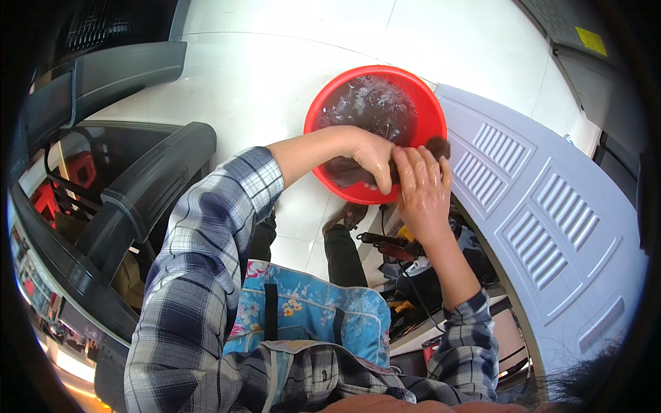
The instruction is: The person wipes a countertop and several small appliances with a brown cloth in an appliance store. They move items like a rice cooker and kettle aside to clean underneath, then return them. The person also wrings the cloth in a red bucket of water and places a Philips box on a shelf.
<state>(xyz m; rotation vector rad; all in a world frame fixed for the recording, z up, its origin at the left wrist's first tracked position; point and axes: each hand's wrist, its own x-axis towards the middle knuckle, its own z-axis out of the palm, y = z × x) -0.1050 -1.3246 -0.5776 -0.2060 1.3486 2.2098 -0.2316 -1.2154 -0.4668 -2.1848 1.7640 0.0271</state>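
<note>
A wet dark brown cloth (438,146) is bunched between my two hands above the near side of a red basin (432,117). My left hand (372,155) reaches across from the left with its fingers curled down around the cloth. From the right, my right hand (423,189) closes over the bundle, and a dark end sticks out past its fingertips. More of the brown cloth hangs below my left hand, inside the basin. Murky grey-brown water (375,110) with foam lies in the basin. My wrists partly hide the near rim.
A light grey louvred plastic panel (530,206) stands close on the right. Beneath it are cables and dark tools (392,248). Black salon-like chairs with armrests (158,172) crowd the left. White floor tiles (255,82) surround the basin. A blue floral apron (310,310) covers my lap.
</note>
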